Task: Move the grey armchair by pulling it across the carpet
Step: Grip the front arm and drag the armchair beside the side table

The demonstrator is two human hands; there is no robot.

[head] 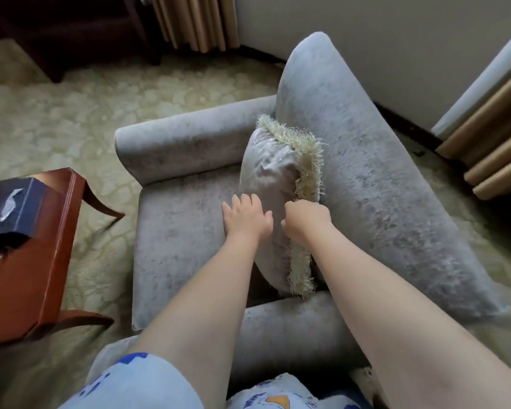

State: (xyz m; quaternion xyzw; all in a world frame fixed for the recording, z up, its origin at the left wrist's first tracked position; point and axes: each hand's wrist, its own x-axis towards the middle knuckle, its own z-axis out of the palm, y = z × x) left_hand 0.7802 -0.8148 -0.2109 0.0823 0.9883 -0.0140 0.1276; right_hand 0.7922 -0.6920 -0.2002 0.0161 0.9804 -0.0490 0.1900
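Note:
The grey armchair fills the middle of the head view, its backrest toward the wall at the right and its seat toward the left. A grey cushion with a cream fringe stands on the seat, leaning on the backrest. My left hand lies flat against the cushion's face with fingers spread. My right hand grips the cushion's fringed top edge in a fist. Both forearms reach over the near armrest.
A red-brown wooden side table with a dark tissue box stands left of the chair. Patterned green carpet spreads beyond. Curtains hang at the back, more curtains at the right, and dark furniture stands far left.

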